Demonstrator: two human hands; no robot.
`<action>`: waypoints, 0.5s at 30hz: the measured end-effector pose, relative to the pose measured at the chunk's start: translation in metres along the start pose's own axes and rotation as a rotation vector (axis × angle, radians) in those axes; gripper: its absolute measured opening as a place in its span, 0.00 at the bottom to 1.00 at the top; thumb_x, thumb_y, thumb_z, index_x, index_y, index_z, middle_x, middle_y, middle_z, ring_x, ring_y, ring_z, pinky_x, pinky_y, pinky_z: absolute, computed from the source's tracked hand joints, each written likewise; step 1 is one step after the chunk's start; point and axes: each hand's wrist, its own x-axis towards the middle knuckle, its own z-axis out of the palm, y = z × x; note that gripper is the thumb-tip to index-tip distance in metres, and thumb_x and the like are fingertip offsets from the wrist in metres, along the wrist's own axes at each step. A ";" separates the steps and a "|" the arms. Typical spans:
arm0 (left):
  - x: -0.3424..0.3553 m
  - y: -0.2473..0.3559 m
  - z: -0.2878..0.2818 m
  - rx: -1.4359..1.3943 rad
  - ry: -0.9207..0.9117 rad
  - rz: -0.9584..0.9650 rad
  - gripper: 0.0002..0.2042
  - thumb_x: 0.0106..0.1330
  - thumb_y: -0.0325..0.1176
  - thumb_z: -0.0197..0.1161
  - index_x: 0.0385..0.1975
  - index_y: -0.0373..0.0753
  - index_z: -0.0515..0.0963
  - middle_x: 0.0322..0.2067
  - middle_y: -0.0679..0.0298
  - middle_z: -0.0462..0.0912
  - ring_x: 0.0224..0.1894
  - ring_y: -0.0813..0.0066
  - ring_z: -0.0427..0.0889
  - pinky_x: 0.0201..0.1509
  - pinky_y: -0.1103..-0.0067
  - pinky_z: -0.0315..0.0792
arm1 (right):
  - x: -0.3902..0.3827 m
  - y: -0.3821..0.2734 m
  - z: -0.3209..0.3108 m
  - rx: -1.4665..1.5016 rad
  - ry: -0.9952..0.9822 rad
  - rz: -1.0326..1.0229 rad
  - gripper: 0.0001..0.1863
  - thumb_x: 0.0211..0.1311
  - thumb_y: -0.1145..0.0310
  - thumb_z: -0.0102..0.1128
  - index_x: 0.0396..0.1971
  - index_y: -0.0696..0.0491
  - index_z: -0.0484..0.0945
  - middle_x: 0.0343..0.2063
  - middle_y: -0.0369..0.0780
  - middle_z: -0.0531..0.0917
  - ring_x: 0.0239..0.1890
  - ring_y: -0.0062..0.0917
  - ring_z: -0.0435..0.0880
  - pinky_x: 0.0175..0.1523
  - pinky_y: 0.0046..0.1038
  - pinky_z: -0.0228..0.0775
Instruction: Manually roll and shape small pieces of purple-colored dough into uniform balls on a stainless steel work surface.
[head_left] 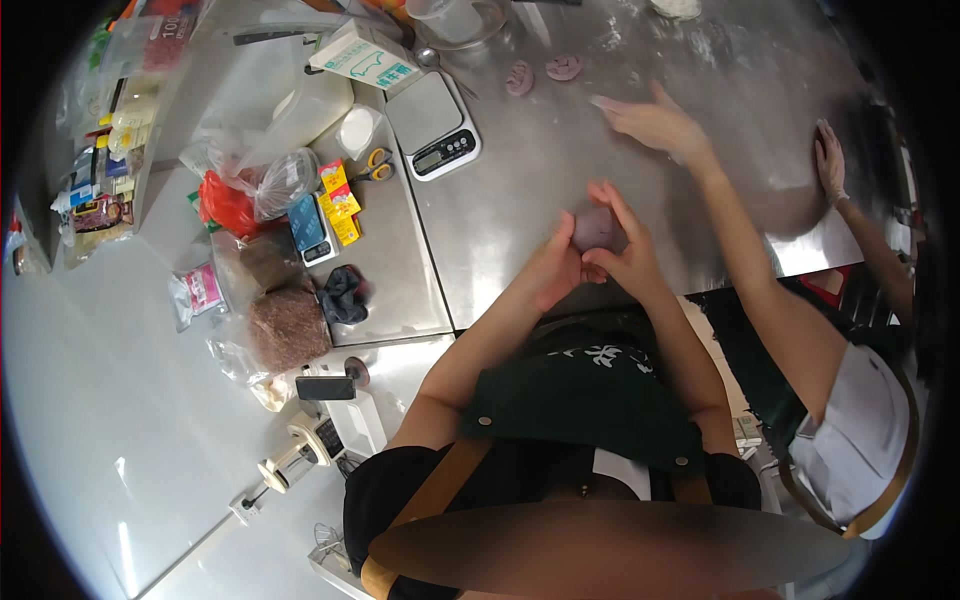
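Observation:
A smooth purple ball of dough [595,229] is cupped between my two hands above the steel worktable. My left hand [562,268] curls round its left side, the thumb pressed against it. From the right, my right hand [632,252] wraps it with the fingers reaching along the far side. The underside of the dough is hidden. Beyond my hands, two small folded purple dough pieces, one on the left [519,78] and one on the right [564,67], lie on the metal.
At my right a co-worker stretches one hand [655,125] over the table; their other hand [830,165] rests further right. A kitchen scale [435,130], a carton [366,55], scissors [376,166] and bagged ingredients [288,325] stand to the left. White powder is smeared at the far side.

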 end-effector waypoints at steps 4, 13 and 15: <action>0.003 -0.007 0.018 0.155 -0.103 0.097 0.33 0.68 0.62 0.31 0.58 0.40 0.62 0.50 0.59 0.72 0.51 0.70 0.73 0.51 0.70 0.69 | 0.002 0.012 -0.010 -0.103 -0.117 0.053 0.31 0.51 0.72 0.65 0.56 0.58 0.67 0.53 0.47 0.74 0.54 0.33 0.75 0.56 0.31 0.66; -0.008 0.004 0.044 0.015 -0.050 0.282 0.32 0.69 0.60 0.33 0.59 0.37 0.59 0.56 0.59 0.67 0.60 0.66 0.65 0.64 0.67 0.57 | 0.020 -0.022 0.001 -0.163 0.101 -0.156 0.26 0.55 0.72 0.60 0.55 0.60 0.67 0.49 0.47 0.77 0.50 0.37 0.78 0.56 0.34 0.67; -0.015 0.010 0.054 0.012 -0.150 0.286 0.32 0.69 0.59 0.33 0.59 0.37 0.59 0.56 0.59 0.67 0.60 0.65 0.65 0.65 0.67 0.55 | 0.020 -0.025 -0.001 -0.164 0.036 -0.110 0.26 0.55 0.72 0.59 0.55 0.60 0.67 0.50 0.47 0.77 0.52 0.38 0.77 0.59 0.34 0.65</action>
